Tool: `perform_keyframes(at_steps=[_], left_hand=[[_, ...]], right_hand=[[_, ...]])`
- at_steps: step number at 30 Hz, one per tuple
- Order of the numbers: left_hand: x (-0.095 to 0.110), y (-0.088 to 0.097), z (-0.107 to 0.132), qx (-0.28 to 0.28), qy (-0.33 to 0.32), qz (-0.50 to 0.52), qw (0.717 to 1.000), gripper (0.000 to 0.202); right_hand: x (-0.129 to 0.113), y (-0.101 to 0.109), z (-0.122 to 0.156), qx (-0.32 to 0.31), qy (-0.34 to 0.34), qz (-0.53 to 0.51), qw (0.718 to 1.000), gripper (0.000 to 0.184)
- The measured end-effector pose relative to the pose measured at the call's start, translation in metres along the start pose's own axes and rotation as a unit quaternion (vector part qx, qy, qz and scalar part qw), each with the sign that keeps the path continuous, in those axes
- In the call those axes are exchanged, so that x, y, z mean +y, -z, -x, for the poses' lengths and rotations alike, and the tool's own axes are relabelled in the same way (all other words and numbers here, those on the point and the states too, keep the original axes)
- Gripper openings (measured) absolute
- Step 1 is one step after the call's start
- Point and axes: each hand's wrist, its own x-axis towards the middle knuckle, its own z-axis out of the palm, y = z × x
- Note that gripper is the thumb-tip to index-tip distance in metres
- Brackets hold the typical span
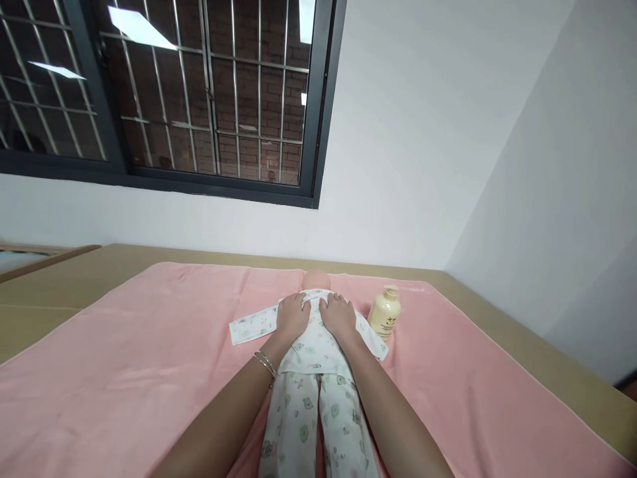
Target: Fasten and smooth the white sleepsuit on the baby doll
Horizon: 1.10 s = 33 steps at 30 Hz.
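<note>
doll lies on the pink towel; left hand and right hand rest open and flat on its chest: press evenly and smooth the garment outward without bunching

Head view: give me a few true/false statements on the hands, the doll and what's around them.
1. The left hand and the right hand both rest on the doll. True.
2. The doll lies on bare wood. False: it lies on a pink towel.
3. A cream pump bottle stands upright beside the right hand, and neither hand touches it. True.
4. The right wrist wears jewellery. False: the bracelet is on the left wrist.
</note>
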Motion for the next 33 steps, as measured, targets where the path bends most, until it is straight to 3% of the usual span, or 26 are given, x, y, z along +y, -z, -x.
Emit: perform_keyframes(at_steps=[11,21,29,33], left_hand=[[0.002,0.01,-0.008,-0.041,-0.054,-0.018,0.998,0.031],[0.012,0.012,-0.005,-0.026,-0.003,-0.058,0.998,0.022],[0.002,0.005,-0.002,0.01,-0.033,0.027,0.999,0.027],[-0.007,-0.003,-0.001,0.063,-0.05,0.108,0.991,0.034]], right_hand=[[0.005,0.007,-0.005,-0.004,0.094,-0.014,0.995,0.041],[-0.01,0.009,0.004,0.007,0.024,0.016,1.0,0.034],[-0.008,0.016,0.004,0.022,0.048,0.005,0.999,0.037],[-0.003,0.038,-0.002,0.104,0.048,-0.024,0.993,0.049]])
